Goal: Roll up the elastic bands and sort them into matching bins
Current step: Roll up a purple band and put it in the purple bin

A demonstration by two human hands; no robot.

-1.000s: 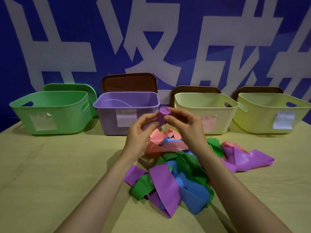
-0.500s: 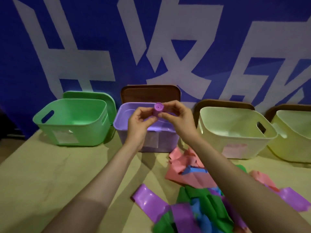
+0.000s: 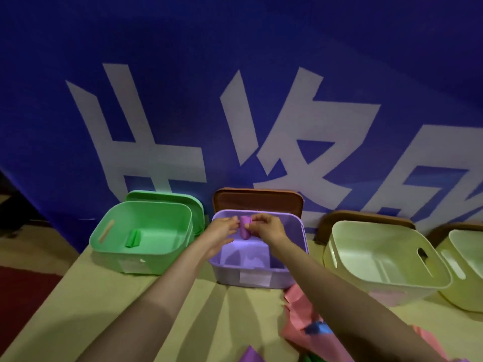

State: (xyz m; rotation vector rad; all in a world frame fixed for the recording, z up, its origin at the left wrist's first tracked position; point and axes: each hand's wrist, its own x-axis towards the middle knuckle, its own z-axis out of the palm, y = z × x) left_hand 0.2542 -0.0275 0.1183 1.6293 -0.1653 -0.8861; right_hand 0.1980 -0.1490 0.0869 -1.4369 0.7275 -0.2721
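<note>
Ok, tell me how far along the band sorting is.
Done: one green roll lies in the green bin. In hand: the left hand and right hand pinch a purple roll over the purple bin. Left: loose pink bands and a blue band lie on the table; the pale yellow bin looks empty.

On the desk (image 3: 91,309) the leftmost bin (image 3: 146,262), second bin (image 3: 227,275), third bin (image 3: 386,283) and fourth bin (image 3: 465,304) stand in a row, lids (image 3: 257,202) behind them; a rolled band (image 3: 133,239) lies in the leftmost bin; the left hand (image 3: 222,231) and right hand (image 3: 269,228) hold a roll (image 3: 245,228) over the second bin; loose bands (image 3: 300,317) lie before it.

Smooth plastic purple bin (image 3: 298,279)
</note>
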